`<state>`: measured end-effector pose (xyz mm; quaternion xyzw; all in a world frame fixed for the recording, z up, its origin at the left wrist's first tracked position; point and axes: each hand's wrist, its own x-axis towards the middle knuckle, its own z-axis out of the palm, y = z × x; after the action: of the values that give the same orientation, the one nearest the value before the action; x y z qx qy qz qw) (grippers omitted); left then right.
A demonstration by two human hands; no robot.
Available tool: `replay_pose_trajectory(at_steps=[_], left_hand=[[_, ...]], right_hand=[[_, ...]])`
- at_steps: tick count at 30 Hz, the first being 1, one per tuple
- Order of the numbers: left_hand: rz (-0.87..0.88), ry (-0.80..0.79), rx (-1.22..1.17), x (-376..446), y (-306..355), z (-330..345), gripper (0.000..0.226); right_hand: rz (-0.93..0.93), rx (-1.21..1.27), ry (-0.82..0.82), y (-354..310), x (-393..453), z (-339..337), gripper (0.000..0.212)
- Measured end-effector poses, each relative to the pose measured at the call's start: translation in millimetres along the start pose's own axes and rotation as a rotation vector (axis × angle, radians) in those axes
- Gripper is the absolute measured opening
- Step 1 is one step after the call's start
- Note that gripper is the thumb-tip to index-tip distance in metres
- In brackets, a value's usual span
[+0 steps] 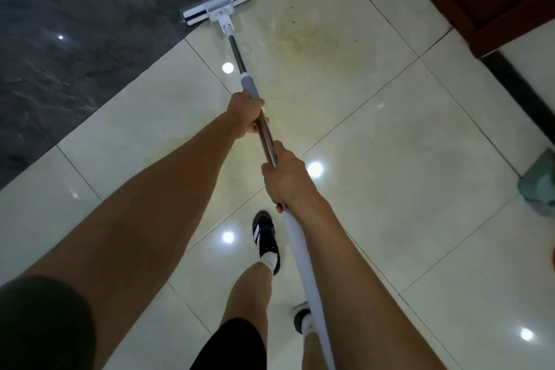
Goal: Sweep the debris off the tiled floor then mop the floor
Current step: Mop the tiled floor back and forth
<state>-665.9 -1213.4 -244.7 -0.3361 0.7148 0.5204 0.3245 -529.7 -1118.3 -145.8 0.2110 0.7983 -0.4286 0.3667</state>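
Fingers: both sets wrapped round my mop pole (266,135); left hand (246,114) ahead, right hand (282,180) behind it.
Mop head (216,9): well ahead of my fingers, flat on the floor (390,144) at the dark tile edge (75,39).
Axis: pole runs from my right hip forward and slightly left; left hand nearer the head.
Stain (312,34): just right of the head, so I judge the next stroke goes rightward.

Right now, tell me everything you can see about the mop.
The mop is a flat type: white rectangular head with dark blue stripes, lying on the floor where cream tiles meet dark stone. Its long pole slants back, metallic with a grey collar and white upper handle. The left hand grips it farther down, the right hand higher.
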Motion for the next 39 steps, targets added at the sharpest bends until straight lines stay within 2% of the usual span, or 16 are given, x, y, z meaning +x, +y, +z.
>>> replay_pose_trajectory(at_steps=[5, 10, 14, 16, 21, 26, 31, 39], left_hand=[[-0.019, 0.000, 0.041, -49.2, -42.8, 42.8, 0.019], [-0.067, -0.033, 0.083, -103.8, -98.0, 96.6, 0.027], [-0.079, -0.060, 0.095, -155.3, -144.7, 146.5, 0.030], [-0.085, -0.072, 0.102, -179.4, -163.6, 171.5, 0.029], [-0.079, -0.122, 0.137, -228.7, -195.3, 217.4, 0.025], [-0.080, -0.095, 0.133, -242.1, -185.8, 231.2, 0.029], [-0.121, -0.069, 0.113, -224.6, -163.1, 228.5, 0.029], [-0.152, 0.018, 0.078, -158.0, -89.1, 205.8, 0.016]], right_hand=[[0.001, 0.022, 0.002, 60.8, -50.6, -3.3, 0.044], [0.016, 0.097, 0.020, 145.4, -115.1, -7.7, 0.036], [0.049, 0.138, -0.004, 214.7, -169.5, -18.9, 0.038], [0.050, 0.138, 0.004, 244.2, -195.7, -25.7, 0.031], [0.054, 0.158, 0.041, 293.5, -247.8, -41.3, 0.031], [0.031, 0.161, 0.066, 297.2, -251.6, -51.4, 0.041], [0.031, 0.140, 0.049, 281.6, -228.8, -62.5, 0.040], [0.036, 0.200, 0.044, 212.7, -156.9, -83.3, 0.051]])
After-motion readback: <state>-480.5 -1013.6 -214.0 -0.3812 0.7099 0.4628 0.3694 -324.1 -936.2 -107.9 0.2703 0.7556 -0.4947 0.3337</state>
